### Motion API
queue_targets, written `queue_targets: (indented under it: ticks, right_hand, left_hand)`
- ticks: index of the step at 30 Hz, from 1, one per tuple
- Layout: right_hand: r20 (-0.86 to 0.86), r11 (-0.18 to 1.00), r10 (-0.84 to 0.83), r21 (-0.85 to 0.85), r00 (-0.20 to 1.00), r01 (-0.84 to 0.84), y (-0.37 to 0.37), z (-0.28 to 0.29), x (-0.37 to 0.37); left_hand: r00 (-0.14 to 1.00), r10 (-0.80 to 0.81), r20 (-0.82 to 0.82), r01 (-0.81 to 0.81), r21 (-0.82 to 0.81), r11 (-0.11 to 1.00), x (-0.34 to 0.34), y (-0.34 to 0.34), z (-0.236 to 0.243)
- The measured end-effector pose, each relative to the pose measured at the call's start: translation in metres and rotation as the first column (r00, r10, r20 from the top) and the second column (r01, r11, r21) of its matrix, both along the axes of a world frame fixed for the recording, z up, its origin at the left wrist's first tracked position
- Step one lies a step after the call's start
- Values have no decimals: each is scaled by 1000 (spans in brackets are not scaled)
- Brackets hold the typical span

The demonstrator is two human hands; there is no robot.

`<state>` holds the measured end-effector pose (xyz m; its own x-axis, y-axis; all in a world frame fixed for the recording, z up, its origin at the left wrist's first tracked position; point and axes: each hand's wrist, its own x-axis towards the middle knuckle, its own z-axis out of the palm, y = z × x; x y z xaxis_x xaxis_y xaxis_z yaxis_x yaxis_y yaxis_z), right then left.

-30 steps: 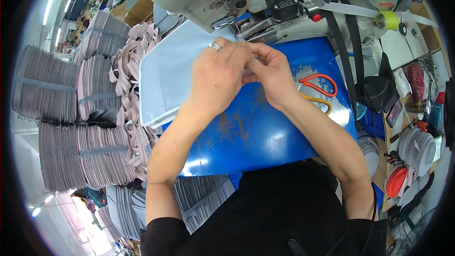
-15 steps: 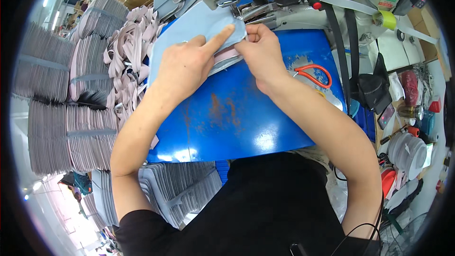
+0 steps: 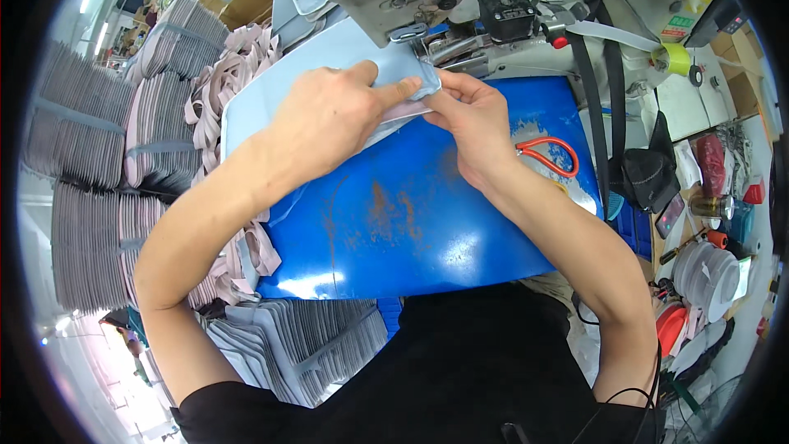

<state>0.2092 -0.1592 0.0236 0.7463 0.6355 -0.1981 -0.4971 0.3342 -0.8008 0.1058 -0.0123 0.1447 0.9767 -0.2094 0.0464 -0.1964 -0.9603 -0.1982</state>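
Under left hand (image 3: 333, 111), smooth fabric (image 3: 325, 53)

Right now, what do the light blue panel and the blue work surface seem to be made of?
Light blue panel: probably fabric, smooth and mostly matte, bending softly at its corner. Blue work surface: glossy, with bright reflections; perhaps painted metal, given brownish worn patches.

head-worn fisheye, left of a pair, looking steeply down at close range (rim bends lines). left hand (image 3: 333, 111) and right hand (image 3: 474, 122) sit above frame centre, blue table (image 3: 493, 234) near edge below, far edge above.
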Motion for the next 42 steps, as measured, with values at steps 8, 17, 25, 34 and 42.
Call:
queue_targets:
  ticks: [8, 17, 25, 34, 42]
  right_hand:
    - [71, 972, -77, -217, 994, 91, 9, 29, -10]
    - [-53, 981, 53, -185, 997, -62, -1, 11, 3]
    - [-95, 990, -20, -142, 995, 6, 10, 8, 6]
    - [-110, 989, 23, -142, 994, -38, 8, 14, 9]
    - [-155, 996, -12, -92, 988, -3, 9, 10, 6]
  left_hand:
    - [999, -34, -17, 36, 132, 991, 12, 1, 6]
    - [982, -81, -173, 118, 215, 970, 25, -17, 26]
    - [990, 18, -141, 30, 330, 943, 32, -32, 14]
    - [994, 73, -84, -47, 279, 959, 30, -36, 5]
    - [990, 141, 26, -143, 214, 966, 32, -51, -16]
